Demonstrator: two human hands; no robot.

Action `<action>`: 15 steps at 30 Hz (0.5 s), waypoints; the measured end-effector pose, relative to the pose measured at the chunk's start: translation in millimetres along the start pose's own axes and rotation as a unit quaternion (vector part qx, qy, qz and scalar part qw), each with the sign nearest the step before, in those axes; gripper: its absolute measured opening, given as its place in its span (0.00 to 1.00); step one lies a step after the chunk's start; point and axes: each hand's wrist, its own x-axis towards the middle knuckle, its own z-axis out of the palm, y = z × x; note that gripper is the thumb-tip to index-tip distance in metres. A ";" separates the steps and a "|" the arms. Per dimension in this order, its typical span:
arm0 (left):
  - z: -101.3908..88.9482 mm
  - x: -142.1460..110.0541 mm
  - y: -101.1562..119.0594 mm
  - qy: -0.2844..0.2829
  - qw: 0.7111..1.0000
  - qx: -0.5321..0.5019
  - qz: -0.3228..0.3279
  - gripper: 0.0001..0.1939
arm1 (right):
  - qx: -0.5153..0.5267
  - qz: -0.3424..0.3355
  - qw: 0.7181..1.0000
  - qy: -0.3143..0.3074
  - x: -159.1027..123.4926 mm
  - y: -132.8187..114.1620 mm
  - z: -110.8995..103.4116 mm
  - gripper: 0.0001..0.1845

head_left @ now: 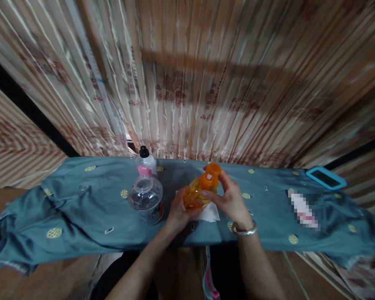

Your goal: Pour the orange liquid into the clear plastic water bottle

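Observation:
Between my two hands is an orange see-through bottle point(193, 196) with an orange cap point(213, 168) flipped up or tilted at its top. My left hand point(179, 208) wraps round the body from the left. The fingers of my right hand point(231, 198) close about the neck and cap from the right; a silver bangle is on that wrist. Under the bottle lies a white piece of paper or tissue point(211, 213), partly hidden. Left of my left hand stands a clear plastic jar point(146, 196) with a narrow, uncovered mouth.
Behind the jar stands a clear bottle point(149, 162) with a black cap and pink label. A blue-framed tablet-like device point(326, 178) and a blurred white-and-pink item point(303, 209) lie at the right. Blue-grey patterned cloth point(90, 208) covers the narrow table, with a draped curtain point(181, 83) behind.

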 end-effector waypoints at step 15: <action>1.5 -3.3 -9.3 -0.008 0.999 -0.043 0.004 0.37 | 0.204 0.000 0.979 0.004 -5.2 -18.6 -2.0 0.20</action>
